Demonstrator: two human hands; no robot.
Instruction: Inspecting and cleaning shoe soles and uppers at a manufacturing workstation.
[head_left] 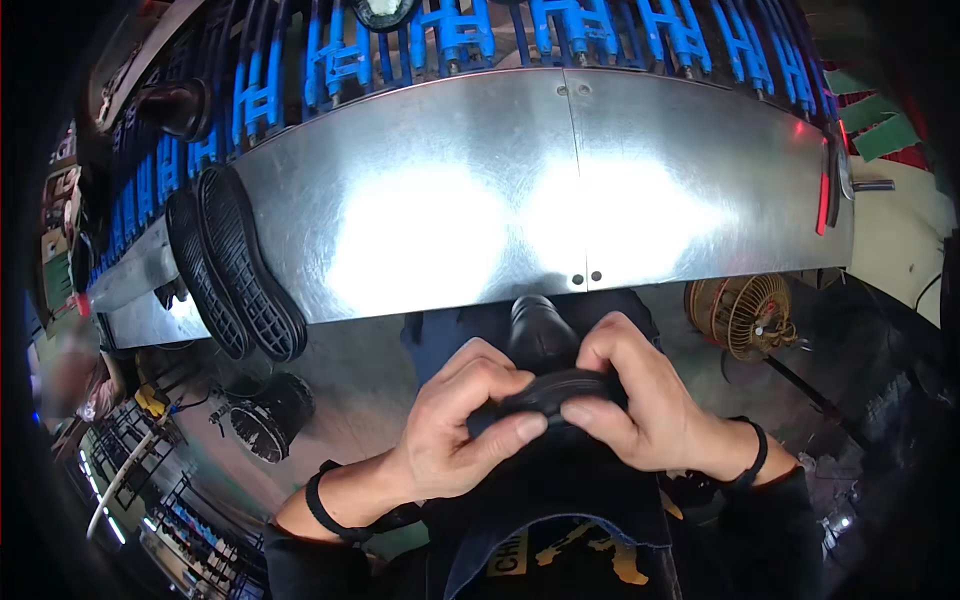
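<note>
In front of my body, below the table's near edge, I hold a black shoe [541, 335]. One smooth, dark end of it points toward the table. A thick black sole edge [560, 388] lies across the end nearer me. My left hand [462, 420] is closed on its left side, with the thumb pressed along the sole edge. On the right side my right hand [640, 400] grips it, thumb tip also against that edge. The palms and fingers hide much of the shoe's sides and underside.
A shiny metal table [420, 270] spans the view ahead. Two black treaded soles [262, 275] lie at its left end. Blue metal racks [455, 40] line its far side, with a brown shoe [180, 108] at left. A black bucket [268, 415] and a wicker basket [745, 312] stand below.
</note>
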